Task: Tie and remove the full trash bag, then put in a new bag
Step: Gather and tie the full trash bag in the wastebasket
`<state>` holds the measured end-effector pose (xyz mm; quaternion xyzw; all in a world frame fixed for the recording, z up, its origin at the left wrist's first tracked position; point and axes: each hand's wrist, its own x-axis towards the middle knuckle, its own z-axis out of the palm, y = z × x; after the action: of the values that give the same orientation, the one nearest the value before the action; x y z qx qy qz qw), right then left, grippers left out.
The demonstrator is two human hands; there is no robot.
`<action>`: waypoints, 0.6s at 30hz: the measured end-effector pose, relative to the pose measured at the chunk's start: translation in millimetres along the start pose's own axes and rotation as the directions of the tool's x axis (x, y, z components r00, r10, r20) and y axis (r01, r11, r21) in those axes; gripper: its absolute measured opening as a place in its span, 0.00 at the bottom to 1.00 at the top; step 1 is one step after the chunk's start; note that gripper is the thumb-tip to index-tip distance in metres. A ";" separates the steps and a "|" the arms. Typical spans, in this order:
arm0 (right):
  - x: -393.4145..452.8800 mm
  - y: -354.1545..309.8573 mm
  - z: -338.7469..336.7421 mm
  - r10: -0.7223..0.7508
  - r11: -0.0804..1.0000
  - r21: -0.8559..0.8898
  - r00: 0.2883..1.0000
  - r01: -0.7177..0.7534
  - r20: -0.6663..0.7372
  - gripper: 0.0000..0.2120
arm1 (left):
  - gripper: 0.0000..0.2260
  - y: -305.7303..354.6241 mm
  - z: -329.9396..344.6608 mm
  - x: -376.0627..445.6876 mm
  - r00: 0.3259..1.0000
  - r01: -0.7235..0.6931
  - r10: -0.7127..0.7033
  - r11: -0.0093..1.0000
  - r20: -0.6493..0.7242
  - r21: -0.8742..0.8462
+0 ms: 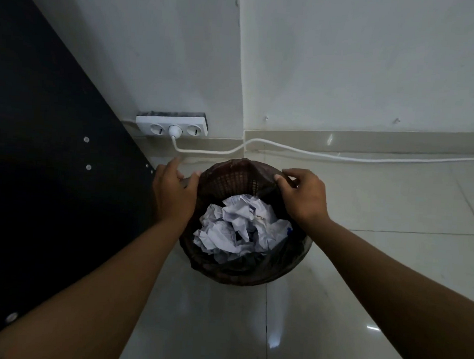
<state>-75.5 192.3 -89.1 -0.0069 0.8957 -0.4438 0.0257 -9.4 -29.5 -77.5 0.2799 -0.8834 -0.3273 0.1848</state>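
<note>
A round dark mesh trash bin stands on the tiled floor in the room's corner. A dark, see-through trash bag lines it, its edge folded over the rim. Crumpled white paper fills the bag. My left hand is at the bin's left rim, fingers curled around the bag's edge there. My right hand is at the far right rim, thumb and fingers pinching the bag's edge. No new bag is in view.
A black cabinet panel stands close on the left of the bin. A white power strip sits at the wall base behind, its white cable running right along the skirting. Glossy floor tiles spread to the right and front.
</note>
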 end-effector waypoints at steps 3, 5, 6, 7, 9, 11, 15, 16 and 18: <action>-2.4 -1.0 0.2 0.016 1.000 0.006 0.998 -0.016 -0.055 0.10 | 0.12 -8.1 3.6 1.9 0.993 -0.012 -0.002 0.993 0.122 0.118; -4.6 -1.8 0.9 -0.015 1.000 0.006 0.994 0.016 -0.106 0.09 | 0.12 -10.5 1.2 0.4 0.993 -0.058 0.044 0.990 0.111 0.125; -5.3 -1.6 1.5 -0.045 0.999 0.003 0.991 0.046 -0.123 0.08 | 0.08 -9.4 -0.9 -0.9 0.994 -0.078 0.068 0.989 0.082 0.126; -6.4 -1.8 1.6 -0.077 0.997 0.005 0.989 0.079 -0.125 0.07 | 0.06 -7.3 -3.8 -2.2 0.995 -0.095 0.088 0.987 0.056 0.129; -9.7 -2.0 0.8 -0.172 0.984 0.023 0.981 0.175 -0.093 0.06 | 0.05 -4.4 -7.7 -3.1 0.991 -0.134 0.133 0.986 0.016 0.100; -13.5 -3.2 -0.5 -0.313 0.949 0.013 0.949 0.314 -0.039 0.05 | 0.05 -0.8 -10.3 -3.5 0.984 -0.175 0.175 0.984 0.020 0.024; -18.4 -5.7 -2.9 -0.490 0.871 -0.023 0.872 0.490 0.017 0.06 | 0.05 7.9 -14.5 -7.3 0.987 -0.160 0.161 0.983 0.010 -0.088; -19.0 -5.8 -2.5 -0.485 0.875 -0.011 0.875 0.485 0.011 0.07 | 0.05 8.4 -15.1 -8.2 0.987 -0.162 0.162 0.982 -0.004 -0.096; -17.7 -4.7 -0.1 -0.389 0.920 0.047 0.921 0.390 -0.016 0.12 | 0.05 9.0 -16.1 -9.2 0.988 -0.153 0.154 0.983 0.001 -0.104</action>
<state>-58.0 190.2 -84.6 -0.1828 0.8653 -0.4620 -0.0658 2.6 -25.9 -61.2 0.1993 -0.8850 -0.3588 0.2197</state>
